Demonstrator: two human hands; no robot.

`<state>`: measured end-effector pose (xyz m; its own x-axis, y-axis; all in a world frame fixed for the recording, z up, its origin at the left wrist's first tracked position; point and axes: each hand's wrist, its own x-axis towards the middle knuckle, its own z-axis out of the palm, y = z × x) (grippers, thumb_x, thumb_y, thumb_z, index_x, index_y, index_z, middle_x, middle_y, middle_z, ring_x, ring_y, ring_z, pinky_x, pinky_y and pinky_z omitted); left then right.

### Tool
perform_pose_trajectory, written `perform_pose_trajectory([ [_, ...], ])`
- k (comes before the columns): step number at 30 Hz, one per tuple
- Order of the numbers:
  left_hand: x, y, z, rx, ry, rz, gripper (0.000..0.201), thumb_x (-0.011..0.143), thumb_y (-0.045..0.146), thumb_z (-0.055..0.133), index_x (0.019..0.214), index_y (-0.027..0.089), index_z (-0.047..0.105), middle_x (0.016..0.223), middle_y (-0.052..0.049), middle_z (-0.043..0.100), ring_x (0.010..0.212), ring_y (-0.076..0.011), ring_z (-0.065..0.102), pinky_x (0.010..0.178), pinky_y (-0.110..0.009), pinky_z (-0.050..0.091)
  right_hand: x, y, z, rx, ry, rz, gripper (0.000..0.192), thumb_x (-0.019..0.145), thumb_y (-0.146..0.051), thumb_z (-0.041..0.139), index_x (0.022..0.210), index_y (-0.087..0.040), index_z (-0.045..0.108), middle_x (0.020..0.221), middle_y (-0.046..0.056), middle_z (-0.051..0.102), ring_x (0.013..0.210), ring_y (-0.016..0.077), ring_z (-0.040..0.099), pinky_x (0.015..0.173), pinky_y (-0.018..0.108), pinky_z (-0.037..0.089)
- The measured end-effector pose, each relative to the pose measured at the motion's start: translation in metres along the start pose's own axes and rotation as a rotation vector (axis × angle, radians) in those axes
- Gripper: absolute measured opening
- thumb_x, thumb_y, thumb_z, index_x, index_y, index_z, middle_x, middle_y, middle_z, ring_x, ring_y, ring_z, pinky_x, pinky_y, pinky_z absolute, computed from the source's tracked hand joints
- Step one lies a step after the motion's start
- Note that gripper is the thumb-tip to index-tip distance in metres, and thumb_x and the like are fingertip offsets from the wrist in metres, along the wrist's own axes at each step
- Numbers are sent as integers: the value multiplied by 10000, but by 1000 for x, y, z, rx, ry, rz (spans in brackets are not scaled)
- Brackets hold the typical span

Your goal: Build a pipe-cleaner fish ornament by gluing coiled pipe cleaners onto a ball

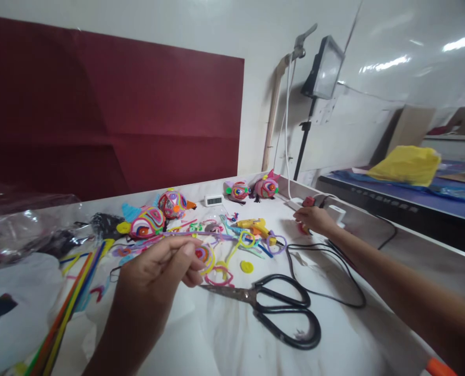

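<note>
My left hand (158,279) is closed in a pinch at the lower middle. At its fingertips is a coiled pipe-cleaner disc (210,259) in yellow, orange and purple, partly covered by the fingers. My right hand (313,218) reaches over the table's right side, next to a white power strip (294,203). Its fingers are curled, and a small reddish thing shows under them, too blurred to name. Black-handled scissors (252,296) lie between the hands. Beyond them lie a yellow hot glue gun (255,225), a yellow coiled disc (246,267) and bent pipe cleaners (219,275).
Colourful pipe-cleaner-covered fish (144,222) and other round figures (266,187) stand along the back, with a small digital timer (214,200) between. A black cable (358,284) loops at right. Straight pipe cleaners (70,300) and clear plastic bags (32,219) lie left.
</note>
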<state>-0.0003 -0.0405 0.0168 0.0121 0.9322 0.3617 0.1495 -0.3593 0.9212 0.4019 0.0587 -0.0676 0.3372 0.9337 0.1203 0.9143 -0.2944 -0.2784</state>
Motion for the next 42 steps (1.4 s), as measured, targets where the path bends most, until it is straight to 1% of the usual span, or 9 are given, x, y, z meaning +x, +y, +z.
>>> perform_pose_trajectory([
  [5,-3,4,-6,-36,63,54,117,766,312,658,773,203,702,591,22,654,502,-107,581,509,-208,513,-3,-8,-6,-121,96,-19,290,915,-315,577,1164,-166,577,1167,77,607,969,207,624,813,411,534],
  [10,4,10,-14,-139,163,184,74,771,229,642,811,186,686,538,43,615,427,-77,553,432,-173,476,-37,-32,-16,-99,216,-166,191,910,-171,512,980,-86,669,877,140,701,819,256,668,737,387,510],
  [14,21,25,-18,-75,133,218,186,811,224,586,985,195,642,650,47,646,460,-70,595,469,-175,483,-92,-75,-9,45,174,-506,192,876,-217,534,967,-162,694,954,93,728,791,220,675,730,311,503],
  [17,29,37,-21,47,156,85,257,843,220,530,1079,203,629,742,39,662,545,-83,650,531,-190,492,-149,-118,2,281,164,-980,284,938,-260,412,986,-166,675,990,112,713,887,225,671,777,336,532],
  [20,16,38,-28,115,78,12,257,829,223,551,1065,184,645,801,10,686,625,-123,676,568,-224,516,-204,-159,16,386,0,-1223,286,945,-166,394,1055,-160,659,988,119,714,914,206,668,790,323,557],
  [27,-97,-33,-68,700,-384,60,251,892,269,508,1085,189,647,1092,-72,695,1045,-202,629,925,-348,506,-254,-195,62,221,108,-1382,408,903,-266,533,1243,-49,592,1275,231,600,1168,348,577,915,477,523],
  [31,-144,-80,-92,1069,-511,126,581,837,453,578,1326,146,509,1429,-209,443,1323,-356,397,1031,-552,398,-252,-192,78,122,208,-1432,484,856,-397,604,1197,-55,634,1237,255,614,1093,377,624,805,476,560],
  [35,-150,-95,-100,1158,-608,176,647,881,505,480,1454,250,321,1538,-167,265,1400,-361,244,1063,-593,324,-250,-189,85,137,314,-1426,444,900,-454,518,1103,-98,690,1185,203,666,1055,327,654,823,432,539],
  [42,-141,-102,-98,1088,-687,319,736,861,590,435,1484,254,231,1540,-177,249,1402,-359,239,1080,-563,304,-247,-180,88,136,404,-1474,489,872,-502,530,1131,-113,675,1120,150,713,978,290,682,771,372,536],
])
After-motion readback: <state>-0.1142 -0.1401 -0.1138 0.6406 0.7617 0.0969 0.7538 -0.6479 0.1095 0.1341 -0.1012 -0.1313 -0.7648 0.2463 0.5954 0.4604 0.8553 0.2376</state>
